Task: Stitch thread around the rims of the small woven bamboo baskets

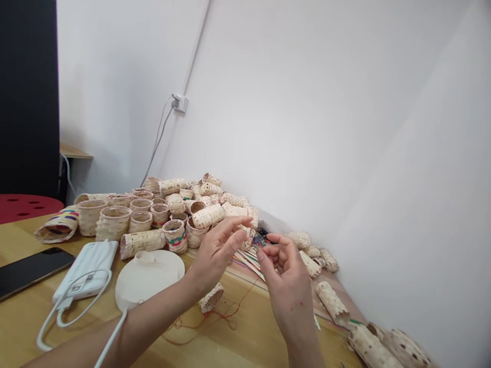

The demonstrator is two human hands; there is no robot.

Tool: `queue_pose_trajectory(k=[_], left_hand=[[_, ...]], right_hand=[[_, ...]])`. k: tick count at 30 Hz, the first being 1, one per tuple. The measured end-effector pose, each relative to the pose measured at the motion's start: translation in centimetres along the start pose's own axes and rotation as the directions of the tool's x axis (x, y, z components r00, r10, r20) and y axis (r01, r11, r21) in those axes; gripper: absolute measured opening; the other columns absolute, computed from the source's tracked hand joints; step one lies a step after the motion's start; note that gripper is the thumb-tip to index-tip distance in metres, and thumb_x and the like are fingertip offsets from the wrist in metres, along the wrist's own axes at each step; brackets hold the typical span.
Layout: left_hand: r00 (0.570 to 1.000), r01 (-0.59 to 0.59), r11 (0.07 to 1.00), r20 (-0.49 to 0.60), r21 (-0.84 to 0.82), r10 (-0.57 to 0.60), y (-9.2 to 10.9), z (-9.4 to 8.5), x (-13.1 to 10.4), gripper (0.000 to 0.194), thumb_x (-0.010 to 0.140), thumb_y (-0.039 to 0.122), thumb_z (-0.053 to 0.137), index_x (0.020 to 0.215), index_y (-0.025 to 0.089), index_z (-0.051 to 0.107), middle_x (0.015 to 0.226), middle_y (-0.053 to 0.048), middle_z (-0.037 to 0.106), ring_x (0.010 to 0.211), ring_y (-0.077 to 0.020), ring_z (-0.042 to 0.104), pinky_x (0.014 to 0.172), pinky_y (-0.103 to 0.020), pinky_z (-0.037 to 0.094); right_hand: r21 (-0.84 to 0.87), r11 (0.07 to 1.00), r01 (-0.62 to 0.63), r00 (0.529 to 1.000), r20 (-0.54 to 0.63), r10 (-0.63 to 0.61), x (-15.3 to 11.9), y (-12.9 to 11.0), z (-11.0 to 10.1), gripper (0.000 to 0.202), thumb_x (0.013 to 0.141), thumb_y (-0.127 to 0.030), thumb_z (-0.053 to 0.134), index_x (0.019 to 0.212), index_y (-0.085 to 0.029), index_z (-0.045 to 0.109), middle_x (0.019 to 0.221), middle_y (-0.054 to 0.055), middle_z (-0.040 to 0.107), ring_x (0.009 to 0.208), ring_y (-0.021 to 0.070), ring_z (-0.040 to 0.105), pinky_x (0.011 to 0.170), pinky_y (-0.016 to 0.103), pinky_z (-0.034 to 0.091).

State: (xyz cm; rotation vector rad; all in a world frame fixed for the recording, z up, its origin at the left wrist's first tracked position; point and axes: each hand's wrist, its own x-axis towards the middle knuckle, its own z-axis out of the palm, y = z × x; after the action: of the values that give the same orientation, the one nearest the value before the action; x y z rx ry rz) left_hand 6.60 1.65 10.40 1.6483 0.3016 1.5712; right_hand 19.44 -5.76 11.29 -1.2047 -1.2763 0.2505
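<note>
My left hand (220,250) is raised over the table with its fingers apart and nothing between them. To its right, my right hand (286,271) pinches the end of a thin red thread (240,306) between thumb and forefinger. The thread hangs down and lies in loose loops on the wooden table. A small woven basket (211,298) rests on its side under my left wrist, beside the thread. Colored flat strips (249,261) lie behind, partly hidden by my hands.
Many woven baskets (114,223) are piled at the back left, and more (333,301) lie along the wall at right. A round white object (149,278), a white power strip (86,268) with cables and a black phone (34,271) are at left.
</note>
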Motion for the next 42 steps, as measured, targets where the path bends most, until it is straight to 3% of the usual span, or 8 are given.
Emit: queue_pose_trajectory(k=[4,7,10,15,24,32,37,42], left_hand=[[0.991,-0.01,1.0,-0.13,0.009,0.011,-0.5,-0.2,0.3,0.035,0.095,0.042,0.04,0.107,0.017,0.062,0.097,-0.007,0.061,0.079,-0.0162,0.053,0.067,-0.026,0.043],[0.998,-0.065,0.988,-0.006,0.141,0.066,-0.6,0.1,0.3,0.02,0.085,0.033,0.06,0.097,0.018,0.065,0.092,-0.004,0.061,0.078,-0.0155,0.054,0.067,-0.025,0.042],[0.989,-0.14,0.974,0.08,0.179,0.127,-0.6,0.7,-0.1,0.009,0.082,0.024,0.064,0.085,0.017,0.066,0.085,-0.003,0.06,0.073,-0.0142,0.053,0.066,-0.025,0.041],[0.984,-0.167,0.968,0.094,0.187,0.152,-0.8,0.9,-0.3,0.018,0.088,0.022,0.055,0.072,0.016,0.058,0.075,-0.002,0.057,0.072,-0.0144,0.052,0.066,-0.026,0.039],[0.992,-0.122,0.968,-0.014,0.22,0.129,-1.1,0.9,-0.2,0.021,0.089,0.026,0.051,0.07,0.016,0.053,0.07,0.0,0.052,0.067,-0.0128,0.048,0.063,-0.023,0.036],[0.989,0.056,0.997,-0.143,0.053,-0.048,-1.0,0.2,0.2,0.024,0.092,0.036,0.049,0.086,0.016,0.061,0.059,0.002,0.051,0.051,-0.0096,0.044,0.051,-0.02,0.036],[0.993,0.114,0.985,-0.018,-0.127,-0.118,0.2,0.8,-0.2,0.03,0.083,0.035,0.061,0.106,0.017,0.062,0.098,-0.007,0.065,0.047,-0.0055,0.047,0.045,-0.02,0.042],[0.957,0.285,0.939,0.115,-0.194,-0.267,-0.2,1.5,-0.3,0.027,0.076,0.037,0.067,0.088,0.013,0.061,0.074,-0.003,0.064,0.043,-0.0078,0.053,0.036,-0.016,0.036]], right_hand=[[-0.109,0.993,0.033,0.999,-0.028,-0.037,-0.2,-0.5,0.0,0.027,0.08,-0.033,0.061,0.105,-0.021,0.058,0.073,-0.002,0.06,0.061,0.0129,0.053,0.056,0.023,0.042],[-0.124,0.992,0.038,0.999,-0.015,-0.04,-0.3,-0.6,0.0,0.028,0.081,-0.033,0.06,0.106,-0.021,0.057,0.071,-0.002,0.06,0.059,0.0126,0.052,0.054,0.022,0.042],[-0.125,0.991,0.043,0.999,0.028,-0.04,-0.4,-0.5,0.0,0.03,0.082,-0.033,0.06,0.108,-0.02,0.056,0.071,-0.001,0.061,0.059,0.0128,0.053,0.054,0.022,0.044],[-0.148,0.986,0.078,0.996,0.061,-0.07,-0.3,0.0,0.0,0.028,0.084,-0.03,0.057,0.11,-0.02,0.055,0.075,0.0,0.061,0.066,0.0145,0.057,0.057,0.023,0.046],[0.062,0.998,-0.014,0.999,0.032,0.013,-0.3,0.7,0.8,0.025,0.082,-0.034,0.059,0.103,-0.021,0.054,0.075,-0.002,0.055,0.067,0.0134,0.055,0.06,0.023,0.046],[0.088,0.996,0.002,1.0,-0.024,0.0,-0.1,0.5,0.3,0.025,0.081,-0.034,0.061,0.102,-0.021,0.056,0.075,-0.002,0.053,0.068,0.0129,0.053,0.06,0.022,0.044],[0.078,0.997,-0.005,1.0,0.003,0.005,-0.2,0.6,0.5,0.026,0.081,-0.035,0.062,0.102,-0.022,0.056,0.075,-0.002,0.055,0.068,0.0137,0.056,0.06,0.023,0.047],[0.049,0.999,-0.023,0.999,0.05,0.021,-0.1,1.2,0.5,0.028,0.081,-0.036,0.062,0.105,-0.021,0.054,0.077,0.0,0.059,0.071,0.0158,0.06,0.063,0.026,0.051]])
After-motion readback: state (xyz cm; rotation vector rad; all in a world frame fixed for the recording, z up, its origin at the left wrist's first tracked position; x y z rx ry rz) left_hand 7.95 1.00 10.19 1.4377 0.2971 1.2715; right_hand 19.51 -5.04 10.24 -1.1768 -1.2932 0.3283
